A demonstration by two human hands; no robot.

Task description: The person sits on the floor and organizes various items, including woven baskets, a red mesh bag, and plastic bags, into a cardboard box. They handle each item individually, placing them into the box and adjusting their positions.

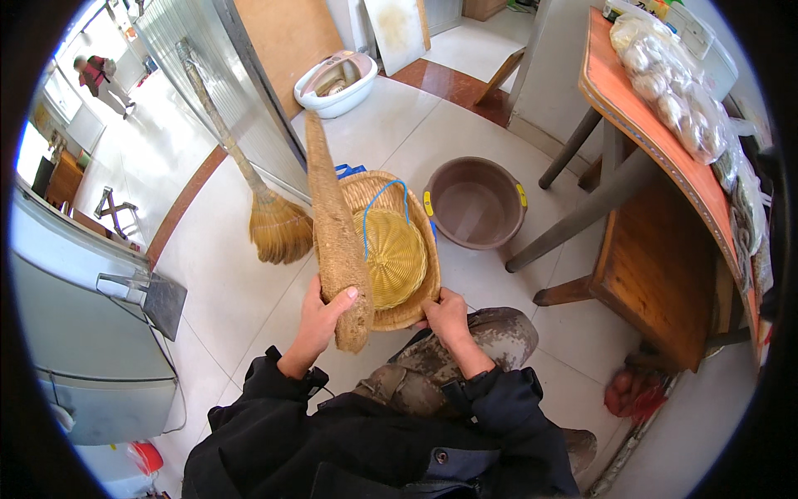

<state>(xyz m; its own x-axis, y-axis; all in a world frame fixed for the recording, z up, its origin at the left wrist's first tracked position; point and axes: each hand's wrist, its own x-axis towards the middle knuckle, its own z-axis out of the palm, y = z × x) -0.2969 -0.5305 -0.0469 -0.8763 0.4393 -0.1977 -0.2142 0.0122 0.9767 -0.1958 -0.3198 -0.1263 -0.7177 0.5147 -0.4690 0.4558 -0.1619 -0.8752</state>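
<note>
My left hand [324, 315] holds the lower end of a long, tapered tan object [336, 224] with a rough, woven-looking surface, thumb across its front. It stands tilted, and I cannot tell whether it is a basket seen edge-on. Behind it, partly hidden, is an oval wicker basket [405, 318]. My right hand [450, 317] grips that basket's lower right rim. Inside the basket lies a round yellow woven lid or tray [393, 262], crossed by a blue cord loop [384, 187]. Something blue [350, 170] shows beyond the basket's far rim.
A brown plastic basin [479, 203] sits right of the basket; a straw broom [274, 224] leans at left. Farther off is a white foot tub [336, 84]. At right are an orange-topped table [661, 125] with bagged goods and a wooden stool [654, 280]. A person [103, 84] stands far left.
</note>
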